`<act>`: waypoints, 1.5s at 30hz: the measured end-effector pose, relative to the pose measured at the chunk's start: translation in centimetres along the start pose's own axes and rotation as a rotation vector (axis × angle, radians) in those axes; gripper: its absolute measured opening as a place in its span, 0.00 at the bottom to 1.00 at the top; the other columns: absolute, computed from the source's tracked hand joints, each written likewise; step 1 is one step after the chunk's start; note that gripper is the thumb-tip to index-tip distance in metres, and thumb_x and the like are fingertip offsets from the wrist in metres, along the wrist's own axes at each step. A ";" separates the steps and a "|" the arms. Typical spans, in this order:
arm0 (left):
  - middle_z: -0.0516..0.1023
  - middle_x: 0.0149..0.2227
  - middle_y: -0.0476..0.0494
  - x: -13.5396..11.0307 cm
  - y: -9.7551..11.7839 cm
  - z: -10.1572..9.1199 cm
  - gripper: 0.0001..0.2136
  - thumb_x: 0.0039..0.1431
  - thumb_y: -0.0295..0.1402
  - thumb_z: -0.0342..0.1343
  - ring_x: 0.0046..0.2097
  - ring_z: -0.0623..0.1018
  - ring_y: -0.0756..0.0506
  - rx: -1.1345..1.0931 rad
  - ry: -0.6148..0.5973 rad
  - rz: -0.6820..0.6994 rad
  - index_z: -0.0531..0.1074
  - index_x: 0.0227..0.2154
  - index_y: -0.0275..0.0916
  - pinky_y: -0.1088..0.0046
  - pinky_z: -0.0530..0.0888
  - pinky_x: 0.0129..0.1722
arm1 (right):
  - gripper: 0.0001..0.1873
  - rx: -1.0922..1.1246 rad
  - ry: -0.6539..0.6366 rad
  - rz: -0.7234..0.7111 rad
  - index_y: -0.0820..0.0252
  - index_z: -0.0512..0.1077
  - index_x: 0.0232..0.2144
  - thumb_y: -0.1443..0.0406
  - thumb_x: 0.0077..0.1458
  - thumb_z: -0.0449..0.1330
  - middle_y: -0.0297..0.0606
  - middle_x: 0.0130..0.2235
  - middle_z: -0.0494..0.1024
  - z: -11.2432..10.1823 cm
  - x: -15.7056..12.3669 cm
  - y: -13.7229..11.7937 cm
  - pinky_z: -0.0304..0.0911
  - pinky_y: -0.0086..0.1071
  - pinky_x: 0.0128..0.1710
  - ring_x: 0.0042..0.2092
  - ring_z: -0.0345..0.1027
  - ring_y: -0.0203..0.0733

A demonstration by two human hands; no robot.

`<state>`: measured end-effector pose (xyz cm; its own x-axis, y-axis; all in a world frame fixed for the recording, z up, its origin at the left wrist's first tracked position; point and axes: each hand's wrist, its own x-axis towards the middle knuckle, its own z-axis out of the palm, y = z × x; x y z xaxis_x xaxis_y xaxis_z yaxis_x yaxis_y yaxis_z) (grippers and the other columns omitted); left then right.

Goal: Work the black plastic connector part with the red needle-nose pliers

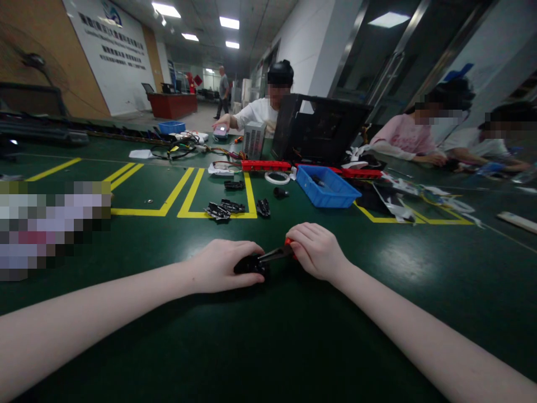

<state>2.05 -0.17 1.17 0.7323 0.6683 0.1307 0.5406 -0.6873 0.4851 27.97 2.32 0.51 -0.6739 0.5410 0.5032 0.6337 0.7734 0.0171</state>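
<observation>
My left hand (pixel 224 266) is closed around a small black part (pixel 250 264) that rests on the green table (pixel 268 341). My right hand (pixel 315 250) grips a red-handled tool (pixel 277 254), likely a screwdriver, whose dark shaft points left into the black part. Both hands meet at the table's middle, close to me. Further out, several more small black parts (pixel 226 208) lie around the yellow floor-tape lines (pixel 188 193).
A blue tray (pixel 331 187), red strips (pixel 265 165), a roll of white tape (pixel 277 178) and a black computer case (pixel 321 129) stand beyond. Three other people sit at the far and right sides. A blurred patch (pixel 54 224) lies left.
</observation>
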 end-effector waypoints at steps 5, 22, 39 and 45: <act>0.78 0.44 0.45 0.0 -0.3 0.3 0.17 0.63 0.43 0.54 0.40 0.79 0.44 0.035 0.008 0.025 0.68 0.50 0.40 0.72 0.71 0.35 | 0.16 0.064 -0.005 0.043 0.59 0.68 0.32 0.63 0.66 0.44 0.40 0.33 0.75 0.0 0.2 -1.0 0.58 0.35 0.35 0.34 0.65 0.41; 0.77 0.36 0.49 0.3 -0.3 0.1 0.10 0.61 0.40 0.55 0.35 0.77 0.46 0.021 -0.009 -0.014 0.71 0.41 0.41 0.73 0.68 0.32 | 0.21 0.059 -0.043 0.035 0.61 0.69 0.38 0.58 0.68 0.40 0.43 0.37 0.75 0.2 0.3 -1.7 0.56 0.37 0.37 0.37 0.64 0.44; 0.78 0.35 0.50 0.4 -0.6 0.0 0.11 0.60 0.41 0.56 0.34 0.77 0.46 -0.051 -0.024 -0.052 0.71 0.42 0.43 0.74 0.68 0.32 | 0.22 0.008 -0.107 0.047 0.60 0.68 0.32 0.55 0.67 0.40 0.43 0.34 0.72 0.3 0.6 -1.7 0.54 0.37 0.37 0.35 0.62 0.43; 0.78 0.35 0.49 0.4 -0.6 -0.1 0.11 0.60 0.41 0.55 0.35 0.77 0.46 -0.047 -0.035 -0.062 0.71 0.43 0.42 0.74 0.68 0.32 | 0.21 -0.027 -0.137 0.073 0.60 0.67 0.32 0.55 0.67 0.42 0.42 0.34 0.72 0.3 0.8 -1.8 0.53 0.37 0.37 0.35 0.61 0.43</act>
<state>1.98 0.48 1.01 0.7122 0.6986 0.0695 0.5662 -0.6301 0.5313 26.19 1.41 0.61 -0.6700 0.6372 0.3809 0.6917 0.7221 0.0085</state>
